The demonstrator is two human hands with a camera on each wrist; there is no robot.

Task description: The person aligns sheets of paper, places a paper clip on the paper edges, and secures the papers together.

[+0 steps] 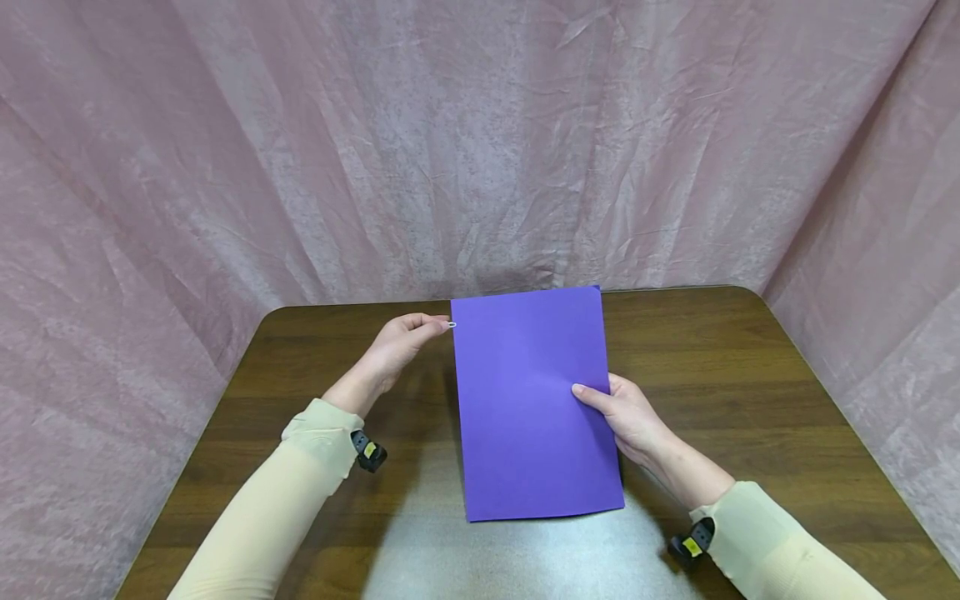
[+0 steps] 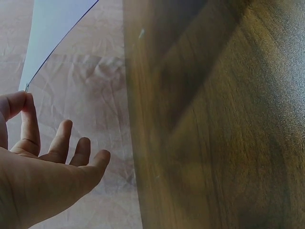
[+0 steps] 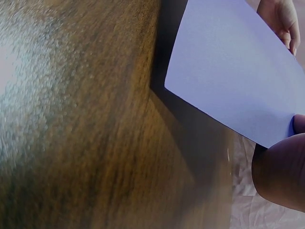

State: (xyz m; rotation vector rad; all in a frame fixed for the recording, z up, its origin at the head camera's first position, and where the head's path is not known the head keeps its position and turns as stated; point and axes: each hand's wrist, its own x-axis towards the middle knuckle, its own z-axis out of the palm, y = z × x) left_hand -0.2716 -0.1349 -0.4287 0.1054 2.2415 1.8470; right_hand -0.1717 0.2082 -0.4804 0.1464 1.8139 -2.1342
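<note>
Above the wooden table, a purple sheet of paper is held between two hands, a small paper clip at its left edge.
And here's the left hand, thumb and forefinger pinching that pale clip right by the upper left corner, the other three fingers loosely bent and spread away from the sheet! Over on the other side, the right hand grips the right edge, thumb flat on the front, its fingers hidden behind. The sheet hangs clear of the tabletop, a dark shadow beneath it, pink curtain at the back, pale sleeves on both arms.
</note>
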